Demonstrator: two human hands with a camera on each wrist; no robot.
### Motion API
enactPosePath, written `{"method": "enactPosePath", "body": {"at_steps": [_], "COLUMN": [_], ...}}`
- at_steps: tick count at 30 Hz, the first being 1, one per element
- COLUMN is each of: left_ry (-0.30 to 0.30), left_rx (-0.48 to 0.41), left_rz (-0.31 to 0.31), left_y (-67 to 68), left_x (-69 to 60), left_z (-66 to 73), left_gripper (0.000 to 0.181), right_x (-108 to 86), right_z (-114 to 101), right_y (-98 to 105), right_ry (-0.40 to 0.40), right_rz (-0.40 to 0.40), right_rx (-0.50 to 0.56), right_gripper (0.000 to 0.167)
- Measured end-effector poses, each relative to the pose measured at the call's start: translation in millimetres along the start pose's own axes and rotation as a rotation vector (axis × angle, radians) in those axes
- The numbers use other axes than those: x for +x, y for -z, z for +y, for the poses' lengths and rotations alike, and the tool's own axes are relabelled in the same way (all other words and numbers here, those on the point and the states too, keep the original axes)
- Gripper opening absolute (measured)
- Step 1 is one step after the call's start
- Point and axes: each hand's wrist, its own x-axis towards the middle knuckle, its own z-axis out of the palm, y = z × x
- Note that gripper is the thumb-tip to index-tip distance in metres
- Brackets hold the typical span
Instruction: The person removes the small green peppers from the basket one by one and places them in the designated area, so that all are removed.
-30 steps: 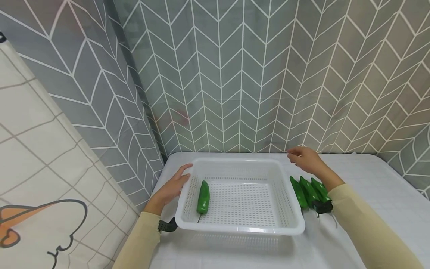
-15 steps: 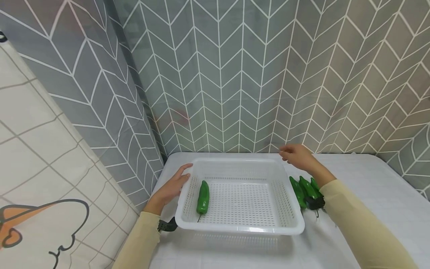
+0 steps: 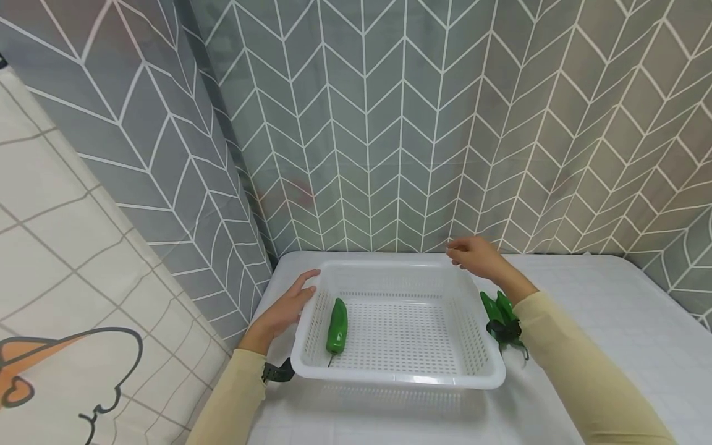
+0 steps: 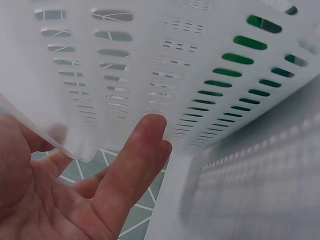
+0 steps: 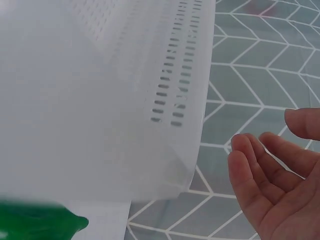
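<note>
A white perforated plastic basket stands on the white table, and one green chili pepper lies along its left side. At the basket's left back corner my left hand rests against the rim. In the left wrist view its fingers extend, fairly straight, beside the outer wall below the rim. My right hand hovers near the right back corner, apart from the basket. Its loosely bent fingers hold nothing in the right wrist view. Green chili peppers lie right of the basket, partly hidden by my right wrist and sleeve.
The table has a white cloth and extends to the right of the peppers. Behind it hangs a grey chevron-patterned curtain. A white grid-patterned cloth with a drawing on it covers the left side.
My right hand has moved left, from over the table beyond the peppers to the basket's right back corner. Its forearm now hides more of the peppers. Left hand and basket stay put.
</note>
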Motion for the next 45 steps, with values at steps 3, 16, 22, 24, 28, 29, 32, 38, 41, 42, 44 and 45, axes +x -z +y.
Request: {"method": "enactPosePath", "body": {"at_steps": [3, 16, 22, 24, 28, 29, 32, 38, 41, 42, 44, 45], "left_ry": [0.001, 0.014, 0.008, 0.008, -0.002, 0.001, -0.008, 0.0, -0.001, -0.003, -0.011, -0.012], "left_rx": [-0.007, -0.017, -0.007, -0.012, -0.009, -0.008, -0.006, -0.021, -0.024, -0.025, -0.02, -0.02], "left_rz": [0.001, 0.041, 0.034, 0.028, 0.018, 0.018, 0.012, 0.008, 0.005, 0.003, -0.001, -0.002], "left_y": [0.4, -2.1, -1.5, -1.1, -0.3, -0.3, 0.2, 0.7, 0.6, 0.6, 0.7, 0.6], "left_x": [-0.4, -2.8, -2.5, -2.0, -2.0, -1.8, -1.5, 0.1, 0.2, 0.2, 0.3, -0.2], "left_z": [0.0, -3.9, -4.5, -4.6, -4.3, -4.0, -3.8, -2.9, -1.2, -0.4, 0.9, 1.1], "left_gripper": [0.05, 0.047, 0.048, 0.048, 0.048, 0.048, 0.049, 0.048, 0.049, 0.049, 0.049, 0.049], "right_x": [2.0, 13.1, 18.6, 20.6, 23.9, 24.4, 25.2, 28.4, 30.5, 31.5, 32.7, 33.0], "right_z": [-2.9, -16.7, -24.6, -26.6, -29.0, -29.5, -31.6, -34.9, -35.5, -35.7, -36.5, -37.2], "right_y": [-3.0, -23.9, -33.1, -36.4, -43.4, -45.2, -49.6, -57.2, -60.5, -61.7, -63.5, -64.9], "right_ry": [0.006, 0.04, 0.06, 0.058, 0.043, 0.041, 0.038, 0.026, 0.019, 0.018, 0.012, 0.007], "right_rz": [-0.01, -0.052, -0.072, -0.083, -0.104, -0.108, -0.115, -0.121, -0.127, -0.13, -0.137, -0.14], "right_rx": [0.012, 0.016, 0.018, 0.033, 0.054, 0.06, 0.068, 0.062, 0.059, 0.059, 0.062, 0.062], "right_gripper": [0.04, 0.037, 0.037, 0.038, 0.039, 0.039, 0.038, 0.039, 0.04, 0.04, 0.04, 0.04]}}
